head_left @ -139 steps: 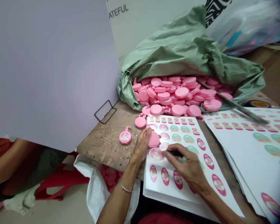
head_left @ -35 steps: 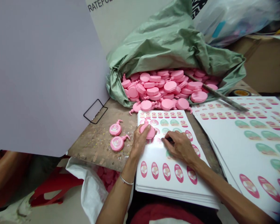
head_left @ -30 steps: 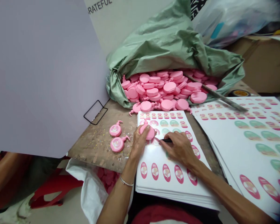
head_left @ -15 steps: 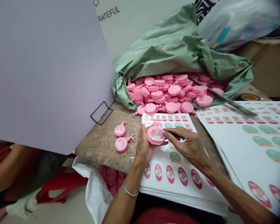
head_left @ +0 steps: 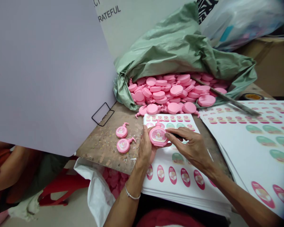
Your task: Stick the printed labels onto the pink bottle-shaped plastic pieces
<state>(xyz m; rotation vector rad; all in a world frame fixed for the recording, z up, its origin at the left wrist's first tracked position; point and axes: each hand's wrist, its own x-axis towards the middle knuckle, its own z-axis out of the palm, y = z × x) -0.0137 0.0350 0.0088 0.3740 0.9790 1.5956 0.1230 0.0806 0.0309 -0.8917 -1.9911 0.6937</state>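
Observation:
My left hand [head_left: 145, 146] is closed around a small pink pump bottle [head_left: 157, 143], upright with its pump at the top and a printed round label [head_left: 158, 135] on its front. At the label's right edge are the fingertips of my right hand [head_left: 190, 143], pinched together. A dark slim tool [head_left: 179, 136] lies within that hand; its kind is mostly hidden by the fingers. Under both hands is a stack of white sticker sheets [head_left: 180, 197] with pink ovals and green labels. Two labelled pink pump bottles, one [head_left: 121, 130] behind the other [head_left: 123, 145], lie left of my hands.
A green sack [head_left: 161, 56] spills many pink bottles [head_left: 176, 90] at the back, with a wooden stick [head_left: 234, 102] across its mouth. More sticker sheets [head_left: 236, 142] lie on the right. A white sack [head_left: 97, 195] hangs below the table edge. Another person's arm [head_left: 11, 171] shows at left.
Both hands and the bottle keep almost the same place. My right fingertips stay at the label's right edge; the view has shifted very slightly.

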